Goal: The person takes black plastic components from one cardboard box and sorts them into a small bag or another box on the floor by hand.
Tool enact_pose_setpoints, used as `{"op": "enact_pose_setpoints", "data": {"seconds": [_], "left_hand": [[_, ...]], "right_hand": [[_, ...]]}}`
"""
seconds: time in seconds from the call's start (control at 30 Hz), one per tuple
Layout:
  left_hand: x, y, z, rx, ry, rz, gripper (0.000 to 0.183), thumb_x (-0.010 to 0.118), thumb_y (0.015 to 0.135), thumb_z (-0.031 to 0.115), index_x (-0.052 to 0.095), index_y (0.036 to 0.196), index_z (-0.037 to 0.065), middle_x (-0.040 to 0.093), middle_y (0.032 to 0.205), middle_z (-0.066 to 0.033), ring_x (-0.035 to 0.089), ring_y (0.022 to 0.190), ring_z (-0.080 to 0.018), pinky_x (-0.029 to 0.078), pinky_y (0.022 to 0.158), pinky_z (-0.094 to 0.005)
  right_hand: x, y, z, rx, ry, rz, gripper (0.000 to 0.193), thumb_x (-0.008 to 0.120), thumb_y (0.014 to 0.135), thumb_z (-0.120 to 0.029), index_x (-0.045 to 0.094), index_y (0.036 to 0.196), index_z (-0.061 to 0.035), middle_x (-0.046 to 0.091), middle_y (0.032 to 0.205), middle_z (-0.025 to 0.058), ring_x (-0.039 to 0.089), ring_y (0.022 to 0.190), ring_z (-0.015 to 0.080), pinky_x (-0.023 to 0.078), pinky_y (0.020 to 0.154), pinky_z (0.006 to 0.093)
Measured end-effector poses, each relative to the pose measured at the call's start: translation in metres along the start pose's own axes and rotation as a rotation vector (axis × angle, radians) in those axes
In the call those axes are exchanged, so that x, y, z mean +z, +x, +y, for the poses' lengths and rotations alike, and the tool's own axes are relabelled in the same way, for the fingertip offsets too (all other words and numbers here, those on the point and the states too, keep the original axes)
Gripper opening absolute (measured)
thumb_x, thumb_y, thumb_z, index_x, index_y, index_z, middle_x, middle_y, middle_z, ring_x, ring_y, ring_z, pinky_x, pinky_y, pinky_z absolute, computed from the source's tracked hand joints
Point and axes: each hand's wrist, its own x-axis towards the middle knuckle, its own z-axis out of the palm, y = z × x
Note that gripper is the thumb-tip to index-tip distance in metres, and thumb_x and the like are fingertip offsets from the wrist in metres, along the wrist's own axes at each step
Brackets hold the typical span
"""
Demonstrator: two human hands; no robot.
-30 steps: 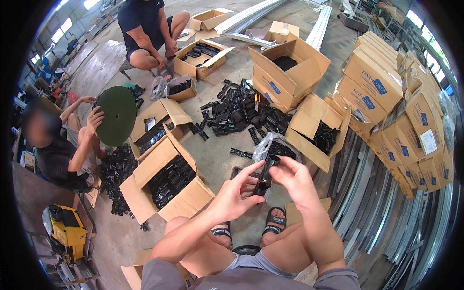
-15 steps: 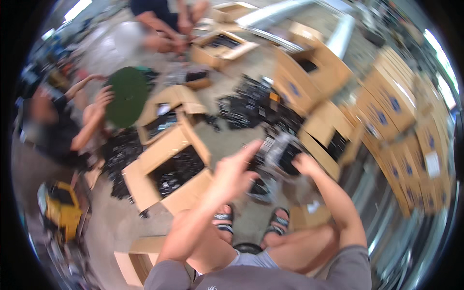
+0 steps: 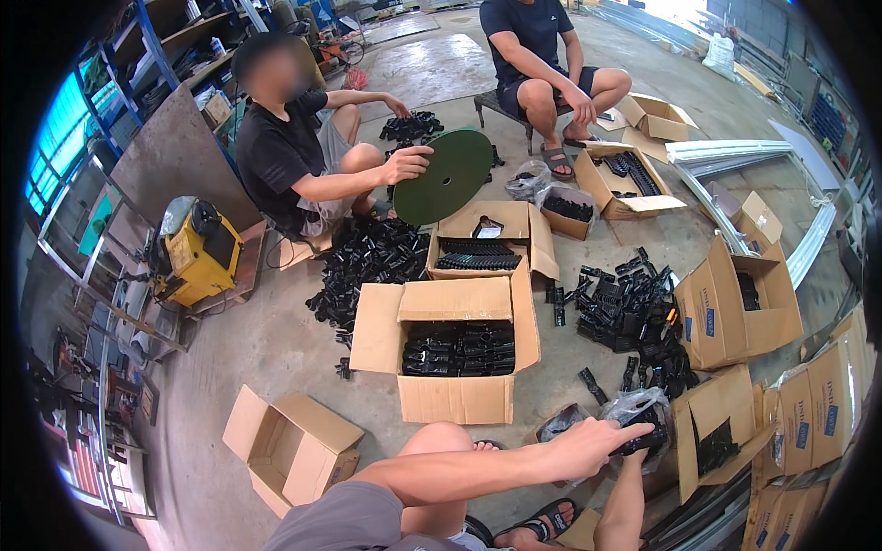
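My left hand reaches across to the right, index finger stretched toward a black plastic part at the mouth of a clear plastic bag. Its other fingers are partly hidden. Just below and behind it, my right hand grips the bag from underneath, mostly covered by the left hand. Beside the bag on its left stands a small carton lined with clear plastic. An open carton with dark contents is on its right. Loose black parts lie heaped beyond the bag.
Ahead stands an open carton packed with black parts; behind it is another carton. One person holds a green disc; another sits farther back. A yellow machine stands left, stacked cartons right.
My view has swung up and to the left, so the scene sits lower and farther right. My left hand has come from apart to right beside the bag in my right hand.
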Motion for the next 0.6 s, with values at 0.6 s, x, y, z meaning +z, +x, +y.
{"op": "enact_pose_setpoints", "data": {"seconds": [0.6], "left_hand": [[-0.023, 0.000, -0.006, 0.053, 0.076, 0.138, 0.087, 0.065, 0.070, -0.006, 0.038, 0.150, 0.015, 0.067, 0.088, -0.0234, 0.068, 0.081, -0.0442, 0.055, 0.069, -0.0518]], "right_hand": [[-0.104, 0.024, -0.016, -0.322, 0.283, 0.247, 0.015, 0.070, 0.084, -0.014, 0.068, 0.090, -0.0003, 0.071, 0.085, 0.0138, 0.067, 0.079, 0.0257, 0.052, 0.073, 0.0371]]}}
